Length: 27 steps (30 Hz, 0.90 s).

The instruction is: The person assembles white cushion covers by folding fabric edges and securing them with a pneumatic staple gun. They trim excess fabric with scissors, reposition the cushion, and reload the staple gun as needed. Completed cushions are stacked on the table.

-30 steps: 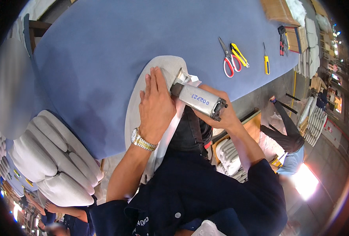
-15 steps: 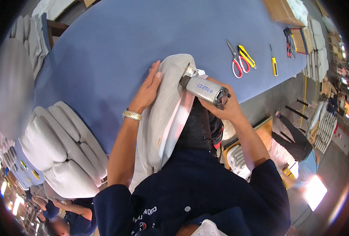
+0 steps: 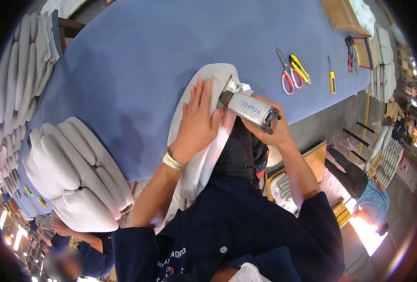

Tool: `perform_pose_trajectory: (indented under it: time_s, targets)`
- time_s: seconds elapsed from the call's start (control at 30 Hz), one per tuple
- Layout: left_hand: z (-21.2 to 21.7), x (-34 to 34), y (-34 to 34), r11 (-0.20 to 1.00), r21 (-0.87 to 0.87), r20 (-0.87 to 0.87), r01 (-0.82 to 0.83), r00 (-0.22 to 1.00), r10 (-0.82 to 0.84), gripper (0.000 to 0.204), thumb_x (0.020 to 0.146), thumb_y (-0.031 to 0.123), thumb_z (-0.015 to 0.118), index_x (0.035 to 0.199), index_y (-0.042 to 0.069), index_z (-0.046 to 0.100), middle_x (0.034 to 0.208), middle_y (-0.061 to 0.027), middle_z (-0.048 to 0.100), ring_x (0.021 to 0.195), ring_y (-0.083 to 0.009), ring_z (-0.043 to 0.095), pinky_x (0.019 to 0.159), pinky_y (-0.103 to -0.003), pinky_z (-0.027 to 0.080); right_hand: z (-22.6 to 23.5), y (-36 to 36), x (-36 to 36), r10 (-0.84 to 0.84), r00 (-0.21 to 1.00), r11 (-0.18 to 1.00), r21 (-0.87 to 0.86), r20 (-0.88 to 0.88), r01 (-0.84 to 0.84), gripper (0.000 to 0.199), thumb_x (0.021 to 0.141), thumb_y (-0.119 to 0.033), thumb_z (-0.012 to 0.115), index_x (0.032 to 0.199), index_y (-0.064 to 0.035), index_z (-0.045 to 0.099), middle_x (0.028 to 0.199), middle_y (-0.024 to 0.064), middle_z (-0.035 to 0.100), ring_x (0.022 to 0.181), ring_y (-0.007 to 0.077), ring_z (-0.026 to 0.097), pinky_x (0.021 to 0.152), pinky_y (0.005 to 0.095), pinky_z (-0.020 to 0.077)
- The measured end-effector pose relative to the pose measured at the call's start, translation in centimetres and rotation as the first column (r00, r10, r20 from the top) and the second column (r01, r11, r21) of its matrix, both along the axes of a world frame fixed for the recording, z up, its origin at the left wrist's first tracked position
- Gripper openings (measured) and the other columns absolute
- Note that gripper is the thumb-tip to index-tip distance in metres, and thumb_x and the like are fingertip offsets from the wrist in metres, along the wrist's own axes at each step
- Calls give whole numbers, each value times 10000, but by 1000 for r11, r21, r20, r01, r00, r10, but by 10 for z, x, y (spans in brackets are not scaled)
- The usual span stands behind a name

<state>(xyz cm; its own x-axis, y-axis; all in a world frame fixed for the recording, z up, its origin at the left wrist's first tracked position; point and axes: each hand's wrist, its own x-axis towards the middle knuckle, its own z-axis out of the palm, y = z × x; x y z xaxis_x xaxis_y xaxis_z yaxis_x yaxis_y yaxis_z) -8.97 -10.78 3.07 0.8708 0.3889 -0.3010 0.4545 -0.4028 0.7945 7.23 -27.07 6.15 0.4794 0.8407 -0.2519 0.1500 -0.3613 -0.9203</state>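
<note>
A light grey upholstered cushion (image 3: pixel 180 105) stands tilted at the table edge, its lower part against my body. My left hand (image 3: pixel 200 120) lies flat on its fabric face, fingers stretched out and slightly apart. My right hand (image 3: pixel 270 123) grips a silver pneumatic stapler (image 3: pixel 248 107), whose handle is hidden by my fingers. The stapler's metal nose (image 3: pixel 230 84) meets the cushion's right edge, next to a small white flap. Pale lining shows along the cushion's open underside.
On the blue table (image 3: pixel 138 56) lie red-handled scissors (image 3: pixel 290 77), a yellow utility knife (image 3: pixel 301 69), a yellow screwdriver (image 3: pixel 332 80) and red-handled pliers (image 3: pixel 350 54). More grey cushions (image 3: pixel 77 174) are stacked at left. Two other people (image 3: pixel 366 188) (image 3: pixel 93 251) are near the right and lower left.
My left hand has moved from the cushion's left side onto its face, nearer the stapler. The right hand still holds the stapler at the edge. The person at right has shifted.
</note>
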Motion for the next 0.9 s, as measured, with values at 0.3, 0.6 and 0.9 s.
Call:
perform_pose_trajectory:
  time_s: [0.3, 0.6, 0.9]
  targets:
    - [-2, 1, -6, 991, 129, -22, -29, 999, 32, 773, 998, 247, 589, 1584, -75, 201, 1628, -327, 272, 1502, -519, 281, 1105, -658, 396, 7, -6, 3, 66, 997, 996, 60, 31, -68, 296, 790, -44, 777, 1075, 5, 713, 904, 60, 694, 798, 108, 625, 739, 267, 496]
    - [3, 4, -12, 987, 156, -67, -45, 996, 56, 814, 967, 218, 654, 1578, -82, 207, 1622, -312, 299, 1494, -499, 316, 1120, -646, 378, 9, 4, 4, 71, 994, 997, -8, -88, -72, 334, 783, -24, 766, 1110, 15, 706, 917, 67, 706, 806, 122, 644, 737, 265, 496]
    - [4, 3, -8, 992, 109, -51, -68, 996, 73, 847, 929, 150, 684, 1585, -74, 198, 1638, -292, 280, 1510, -483, 297, 1142, -639, 359, 10, -1, 6, 105, 994, 993, 52, -32, -103, 379, 743, -81, 800, 1093, 24, 696, 906, 90, 697, 786, 169, 662, 736, 297, 507]
